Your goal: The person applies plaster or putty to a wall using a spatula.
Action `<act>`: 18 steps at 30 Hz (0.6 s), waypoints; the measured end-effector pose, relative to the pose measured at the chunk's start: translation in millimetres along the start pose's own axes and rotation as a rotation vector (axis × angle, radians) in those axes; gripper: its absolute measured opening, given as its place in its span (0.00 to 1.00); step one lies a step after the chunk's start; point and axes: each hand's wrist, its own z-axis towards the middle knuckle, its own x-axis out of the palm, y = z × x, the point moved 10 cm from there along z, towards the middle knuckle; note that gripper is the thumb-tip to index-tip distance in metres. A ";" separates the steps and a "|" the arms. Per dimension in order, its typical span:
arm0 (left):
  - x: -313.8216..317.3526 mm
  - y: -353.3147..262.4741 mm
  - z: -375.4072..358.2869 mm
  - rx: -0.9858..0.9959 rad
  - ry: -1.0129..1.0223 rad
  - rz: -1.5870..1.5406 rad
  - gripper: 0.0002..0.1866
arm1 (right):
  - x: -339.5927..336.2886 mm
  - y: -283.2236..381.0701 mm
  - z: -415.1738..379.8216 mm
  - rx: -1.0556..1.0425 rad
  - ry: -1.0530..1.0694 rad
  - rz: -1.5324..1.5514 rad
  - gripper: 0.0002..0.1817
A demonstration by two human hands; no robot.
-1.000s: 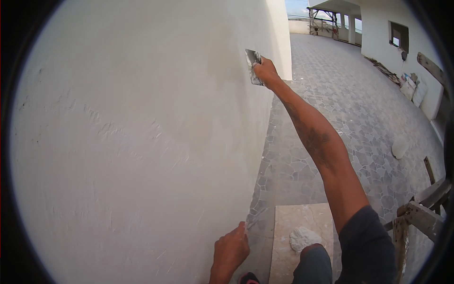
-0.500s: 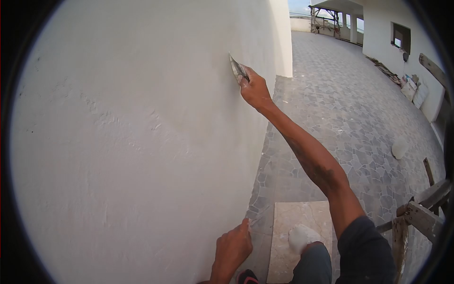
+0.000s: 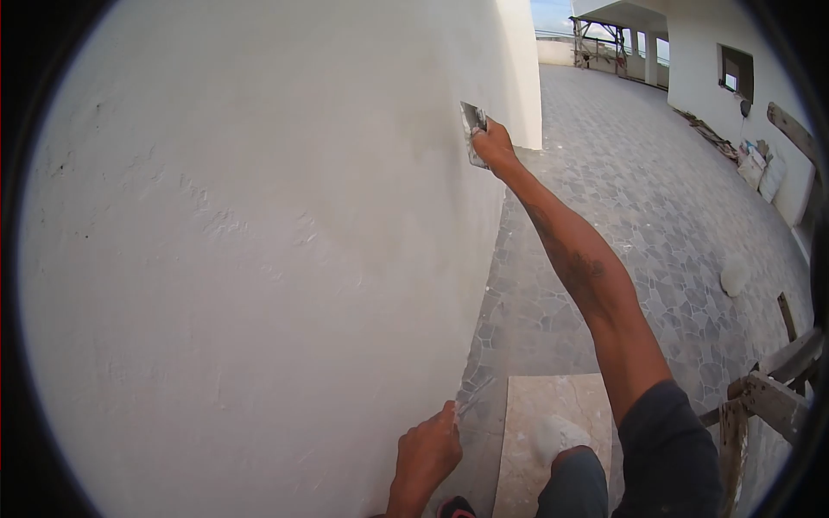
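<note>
My right hand is closed around a flat metal trowel smeared with white material. The trowel's blade lies against, or very close to, the white wall, near its right edge. Low in the view, my left hand is closed around a thin-bladed scraper, which shows only faintly beside the wall's lower edge. Damp-looking darker patches and a ragged line of rough marks show on the wall's surface.
Below me, a white mound sits on a beige board, partly behind my knee. Wooden framing stands at the right. Grey stone-patterned floor runs back to sacks and scaffolding. A pale round object lies on the floor.
My right hand and the trowel have moved right and slightly down along the wall, and the blade now shows more of its flat face. My left hand stays nearly in place.
</note>
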 end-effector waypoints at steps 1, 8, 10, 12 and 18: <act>-1.3 -1.4 -0.2 0.014 -0.035 -0.016 0.14 | 4.0 -6.2 1.9 0.037 0.012 0.031 0.19; -2.6 -1.1 -2.4 0.072 -0.109 -0.067 0.13 | 21.4 10.0 -21.4 -0.037 -0.007 0.051 0.22; -0.1 -3.8 -3.1 0.076 -0.103 -0.060 0.13 | 21.6 18.8 -37.0 -0.047 0.011 0.044 0.24; 1.2 -4.6 -2.4 0.078 -0.103 -0.047 0.14 | 20.9 34.8 -61.4 -0.075 0.010 0.046 0.24; 6.7 -1.5 1.7 0.014 0.020 0.028 0.16 | 17.2 75.0 -138.2 -0.324 0.146 0.150 0.24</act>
